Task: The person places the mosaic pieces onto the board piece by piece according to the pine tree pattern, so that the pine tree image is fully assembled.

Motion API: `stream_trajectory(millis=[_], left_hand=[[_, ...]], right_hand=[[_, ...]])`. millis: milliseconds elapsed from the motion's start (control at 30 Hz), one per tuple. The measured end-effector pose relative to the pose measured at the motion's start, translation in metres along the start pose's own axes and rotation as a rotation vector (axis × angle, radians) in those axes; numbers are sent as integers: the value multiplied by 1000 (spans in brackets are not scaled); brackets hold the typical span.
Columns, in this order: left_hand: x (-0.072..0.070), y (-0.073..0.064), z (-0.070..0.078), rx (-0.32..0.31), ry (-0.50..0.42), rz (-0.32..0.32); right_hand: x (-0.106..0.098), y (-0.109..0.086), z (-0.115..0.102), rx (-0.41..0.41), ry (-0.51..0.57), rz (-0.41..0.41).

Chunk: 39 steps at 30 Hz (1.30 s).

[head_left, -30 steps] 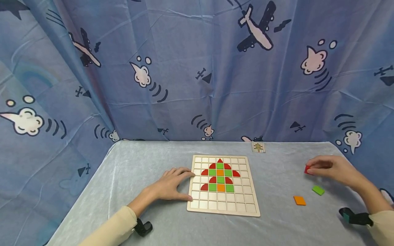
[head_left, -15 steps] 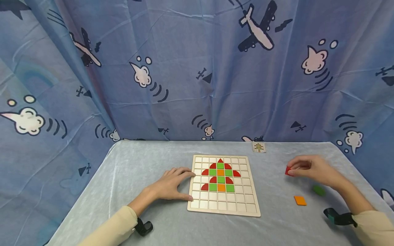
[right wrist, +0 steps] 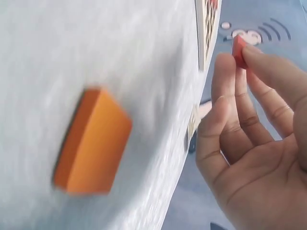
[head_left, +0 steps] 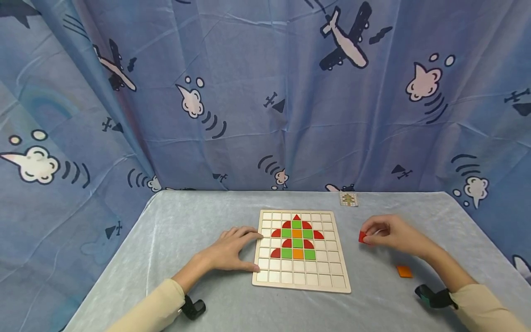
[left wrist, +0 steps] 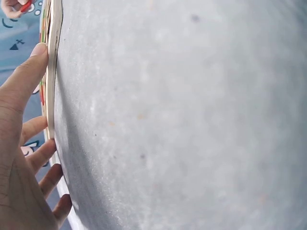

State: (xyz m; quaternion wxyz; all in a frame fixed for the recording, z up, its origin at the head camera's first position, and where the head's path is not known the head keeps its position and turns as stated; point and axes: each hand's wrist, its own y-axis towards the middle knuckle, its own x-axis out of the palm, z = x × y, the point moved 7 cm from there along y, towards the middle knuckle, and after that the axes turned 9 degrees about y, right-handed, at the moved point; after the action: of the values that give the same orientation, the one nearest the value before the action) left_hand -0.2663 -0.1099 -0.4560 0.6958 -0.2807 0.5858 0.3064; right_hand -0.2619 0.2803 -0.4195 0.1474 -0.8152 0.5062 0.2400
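Red tile [head_left: 362, 237]: small, flat, rigid, likely light wood; pinched at its edges by the right hand [head_left: 392, 235], just right of the board [head_left: 302, 283], off the cloth.
Handling: smooth faces may slip; best held by opposite edges.
Left hand [head_left: 229, 251]: fingers straight, pressing the board's left edge.
Orange tile [head_left: 404, 271]: lies right of the board.

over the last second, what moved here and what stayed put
The right hand, pinching the red piece, has carried it leftward across the table toward the wooden board. Its arm now covers the green tile seen earlier. The left hand stays resting on the board's left edge, and the orange tile and the board's coloured pattern are unchanged.
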Motion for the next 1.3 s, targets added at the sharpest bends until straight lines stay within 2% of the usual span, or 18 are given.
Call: stream_trajectory(millis=[167,367,600,800,1000,1300], left_hand=[[2,0,-1,-10,6,-7],[2,1,-1,-9,4,-3],[1,0,-1,-4,6,2],[0,0,-1,3,-11,15],[0,0,-1,2,-12,11],[1,0,-1,4,-7,6]], right_hand=[[14,5,-8,-29,68,-63],[29,10,-16,-50,115,-91],[48,18,-28,-93,105,-100],[64,25,-32,-41,92,-104],[74,31,-39,-58,44,-95],[88,39,-38,-43,0,-121]])
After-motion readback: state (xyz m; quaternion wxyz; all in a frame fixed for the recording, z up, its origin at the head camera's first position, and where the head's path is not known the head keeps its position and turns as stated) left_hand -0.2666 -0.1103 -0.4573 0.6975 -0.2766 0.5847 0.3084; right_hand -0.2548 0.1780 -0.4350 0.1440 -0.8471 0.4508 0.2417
